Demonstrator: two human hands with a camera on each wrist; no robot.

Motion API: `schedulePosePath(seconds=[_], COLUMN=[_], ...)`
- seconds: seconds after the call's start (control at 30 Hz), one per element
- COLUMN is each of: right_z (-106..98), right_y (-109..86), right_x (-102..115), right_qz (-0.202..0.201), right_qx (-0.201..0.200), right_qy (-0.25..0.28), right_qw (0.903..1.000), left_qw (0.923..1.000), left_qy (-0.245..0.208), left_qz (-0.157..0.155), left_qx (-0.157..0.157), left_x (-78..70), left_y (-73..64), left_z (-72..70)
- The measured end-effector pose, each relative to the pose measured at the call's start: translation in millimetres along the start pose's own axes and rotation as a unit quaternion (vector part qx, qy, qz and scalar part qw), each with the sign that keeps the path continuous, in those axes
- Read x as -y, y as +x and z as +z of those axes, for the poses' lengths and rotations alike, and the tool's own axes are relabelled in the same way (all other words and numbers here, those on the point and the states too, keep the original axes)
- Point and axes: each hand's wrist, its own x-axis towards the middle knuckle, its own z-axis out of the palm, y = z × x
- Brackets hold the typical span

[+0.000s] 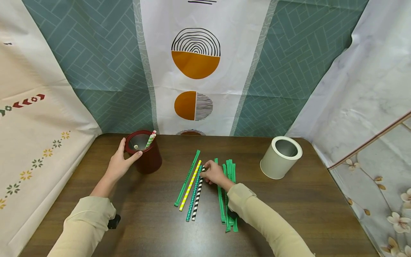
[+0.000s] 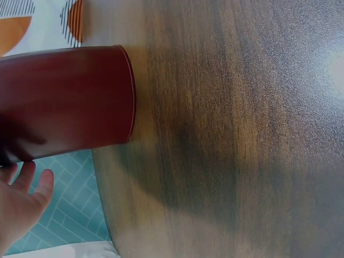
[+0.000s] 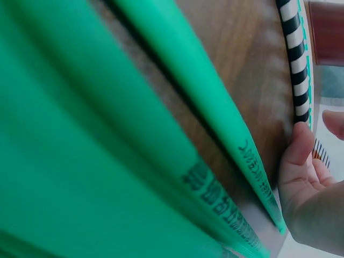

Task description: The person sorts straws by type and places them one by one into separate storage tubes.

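At the back left, my left hand holds a dark red cup, thumb at the near rim and fingers along its left side. The left wrist view shows fingertips against the cup wall. Inside the cup lean a green-and-white striped straw and others, mostly hidden. My right hand pinches the far end of a black-and-white striped paper straw; the right wrist view shows thumb and finger at its tip. Beside it lie a teal dotted straw, a yellow dotted straw and a green-wrapped straw.
Several green-wrapped straws lie in a bunch under and beside my right wrist. An off-white cup stands at the back right of the brown wooden table. Patterned cloth hangs behind the table and along both sides.
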Motion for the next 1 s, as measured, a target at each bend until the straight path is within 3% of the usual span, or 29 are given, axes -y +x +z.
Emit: schedulePosePath(seconds=[0.43,1.0], right_z=[6,14], right_y=[-15.0,-23.9], right_x=[-1,2], right_qz=[-0.008,-0.020], right_qx=[-0.012,-0.055], right_qy=[-0.046,-0.132], right_qw=[0.9988,0.9895], left_qw=[1.0000,1.0000], left_qy=[0.001,0.007], left_qz=[0.000,-0.002], left_qx=[0.002,0.000], left_x=[-1.5,-1.3], left_y=[-1.2,-0.7], left_z=[-0.4,-0.3])
